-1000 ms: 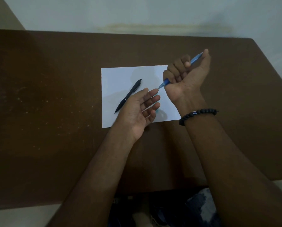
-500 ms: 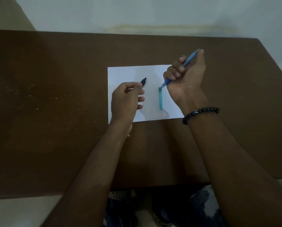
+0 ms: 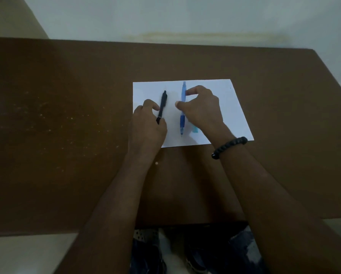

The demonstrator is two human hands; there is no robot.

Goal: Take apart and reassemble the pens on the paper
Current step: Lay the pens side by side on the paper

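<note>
A white sheet of paper [image 3: 233, 107] lies on the brown table. A black pen [image 3: 162, 105] lies on its left part, pointing away from me. My left hand [image 3: 148, 125] pinches its lower half between thumb and fingers. A blue pen [image 3: 183, 113] lies upright in the middle of the sheet, tip toward me. My right hand [image 3: 202, 107] pinches its barrel between thumb and forefinger. A teal pen part [image 3: 194, 129] shows just below my right hand, mostly hidden by it.
The brown table [image 3: 66, 135] spreads wide to the left, with pale specks on it. Its far edge meets a pale wall [image 3: 185, 20]. A black bead bracelet [image 3: 229, 146] sits on my right wrist. My legs and shoes show below the near edge.
My right hand has brought the blue pen down from the air onto the paper. My left hand has turned the black pen upright on the sheet. The teal part is now under my right hand.
</note>
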